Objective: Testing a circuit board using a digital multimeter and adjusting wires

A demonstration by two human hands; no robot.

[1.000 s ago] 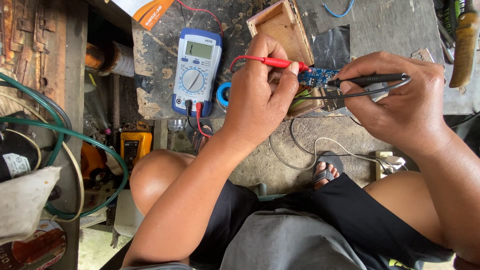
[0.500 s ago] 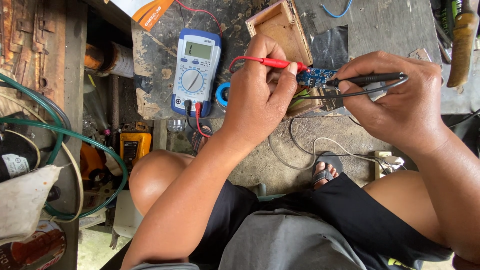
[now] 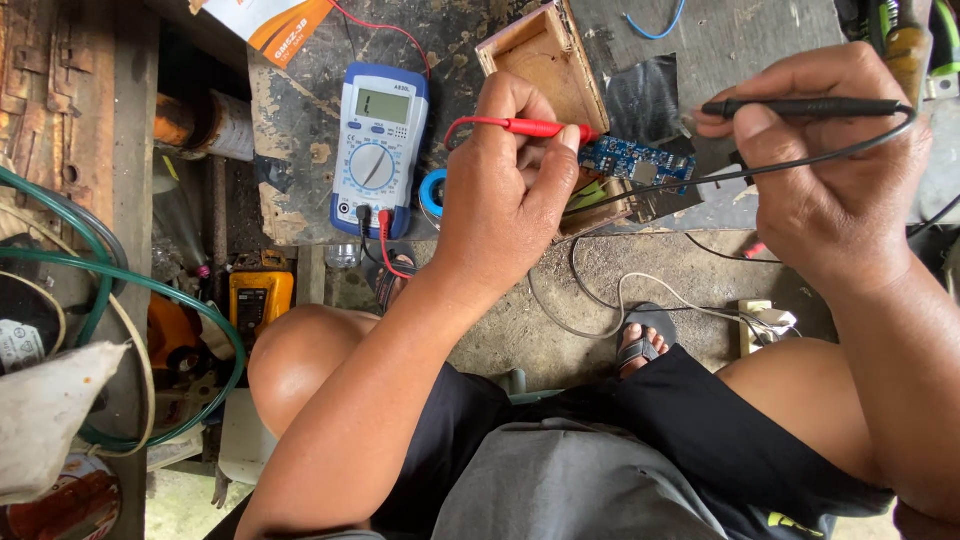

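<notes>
Over the blue circuit board (image 3: 634, 160), hands grip probes: left (image 3: 510, 190) red (image 3: 520, 127), right (image 3: 820, 190) black (image 3: 800, 107)

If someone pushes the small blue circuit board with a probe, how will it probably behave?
The small blue circuit board looks thin and light, so it would probably slide or tilt easily. It seems stiff, not floppy. Its tiny mounted parts are likely fragile where the red probe in the left hand presses.
</notes>
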